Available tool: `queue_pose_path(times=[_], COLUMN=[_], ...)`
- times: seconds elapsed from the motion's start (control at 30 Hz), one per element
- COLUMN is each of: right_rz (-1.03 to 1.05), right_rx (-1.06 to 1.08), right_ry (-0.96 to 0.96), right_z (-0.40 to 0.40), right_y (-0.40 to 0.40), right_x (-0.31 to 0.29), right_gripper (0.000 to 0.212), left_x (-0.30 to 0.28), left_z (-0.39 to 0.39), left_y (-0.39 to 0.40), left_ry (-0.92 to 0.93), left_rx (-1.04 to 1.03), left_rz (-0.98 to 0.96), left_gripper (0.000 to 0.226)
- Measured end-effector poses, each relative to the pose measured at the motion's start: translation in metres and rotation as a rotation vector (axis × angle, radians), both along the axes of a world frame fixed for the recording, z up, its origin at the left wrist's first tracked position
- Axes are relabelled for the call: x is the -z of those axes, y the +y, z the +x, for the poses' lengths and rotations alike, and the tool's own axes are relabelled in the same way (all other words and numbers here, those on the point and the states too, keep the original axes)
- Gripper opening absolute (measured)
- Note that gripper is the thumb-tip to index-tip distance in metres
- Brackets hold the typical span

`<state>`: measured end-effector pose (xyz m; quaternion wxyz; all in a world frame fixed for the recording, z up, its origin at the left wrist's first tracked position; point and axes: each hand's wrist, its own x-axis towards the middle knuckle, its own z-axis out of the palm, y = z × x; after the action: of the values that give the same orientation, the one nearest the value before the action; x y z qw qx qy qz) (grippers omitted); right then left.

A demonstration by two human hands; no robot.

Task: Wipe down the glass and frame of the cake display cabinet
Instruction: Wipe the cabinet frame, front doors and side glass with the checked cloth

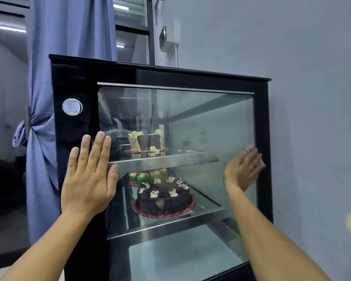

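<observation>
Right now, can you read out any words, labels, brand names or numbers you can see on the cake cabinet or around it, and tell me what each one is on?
No text can be read.
Round sticker on the black frame of the cabinet: it carries print, too small and blurred to read.
Grey box on the wall: no legible marking.
Glass, shelves and cakes: no labels or price tags visible.

Cakes [164,196] on shelves inside cabinet [75,78]; curtain [49,57] behind-left.
</observation>
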<state>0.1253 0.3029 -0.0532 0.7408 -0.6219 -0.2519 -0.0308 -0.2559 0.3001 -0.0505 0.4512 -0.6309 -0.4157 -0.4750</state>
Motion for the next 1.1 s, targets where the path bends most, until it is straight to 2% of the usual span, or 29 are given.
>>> queue_pose_path(times=[0.03,0.07,0.1,0.13,0.17,0.3,0.33,0.4,0.47,0.5,0.63,0.73,0.8,0.87,0.9,0.93,1.03,1.07,1.1], right_rz=[-0.027,-0.05,-0.07,-0.065,-0.064,0.004,0.012,0.014,-0.002,-0.01,0.006,-0.011,-0.041,-0.032,-0.018,0.001,0.063,0.068,0.067], right_rx=[-0.017,-0.012,-0.004,-0.009,-0.024,-0.045,-0.036,-0.012,-0.027,-0.043,-0.029,0.004,0.018,-0.008,-0.011,-0.021,-0.026,-0.025,-0.016], right_ry=[0.22,0.343,0.38,0.331,0.21,-0.535,-0.638,-0.679,-0.543,-0.415,0.164,0.262,0.313,0.422,0.385,0.256,-0.48,-0.643,-0.703], right_z=[-0.008,-0.023,-0.04,-0.052,-0.061,-0.043,-0.026,0.014,0.049,0.065,0.081,0.055,0.053,0.06,0.062,0.057,0.021,0.009,0.003], right_y=[-0.005,-0.007,-0.009,-0.009,-0.008,-0.003,-0.001,0.003,0.0,-0.002,-0.006,-0.004,-0.002,-0.002,-0.002,-0.004,-0.003,0.0,0.003], right_x=[0.026,0.046,0.055,0.052,0.039,-0.041,-0.06,-0.09,-0.1,-0.095,-0.018,0.041,0.037,0.008,-0.007,-0.023,-0.031,-0.016,0.004], right_gripper=[0.06,0.063,0.067,0.072,0.075,0.066,0.065,0.064,0.061,0.06,0.06,0.063,0.064,0.063,0.062,0.061,0.064,0.066,0.066], left_x=[-0.001,0.0,0.0,0.001,0.001,-0.002,-0.001,-0.001,-0.001,-0.001,0.0,0.0,-0.002,0.0,0.001,0.001,0.0,0.001,0.001], left_z=[0.0,0.0,0.0,0.001,0.002,0.002,0.002,0.003,0.003,0.002,0.002,0.002,0.004,0.003,0.003,0.002,0.001,0.0,0.0], left_y=[0.0,0.0,-0.001,-0.002,-0.003,-0.002,-0.002,-0.003,-0.003,-0.003,-0.003,-0.002,-0.002,-0.003,-0.002,-0.001,0.0,0.0,0.0], left_ry=[-0.002,0.0,-0.001,-0.002,-0.001,-0.014,-0.014,-0.01,-0.01,-0.011,-0.01,-0.018,-0.013,-0.013,-0.009,-0.007,-0.007,-0.004,-0.002], left_rx=[0.004,0.005,0.007,0.005,0.001,0.002,0.005,0.006,-0.003,-0.005,0.001,0.018,0.003,-0.001,0.002,0.0,0.004,-0.002,-0.006], left_rz=[0.0,-0.005,-0.009,-0.009,-0.008,-0.016,-0.016,-0.015,-0.018,-0.019,-0.034,-0.027,-0.019,-0.023,-0.025,-0.027,-0.014,-0.015,-0.014], left_gripper=[0.071,0.071,0.071,0.071,0.071,0.072,0.072,0.072,0.072,0.072,0.072,0.072,0.071,0.071,0.071,0.071,0.071,0.071,0.071])
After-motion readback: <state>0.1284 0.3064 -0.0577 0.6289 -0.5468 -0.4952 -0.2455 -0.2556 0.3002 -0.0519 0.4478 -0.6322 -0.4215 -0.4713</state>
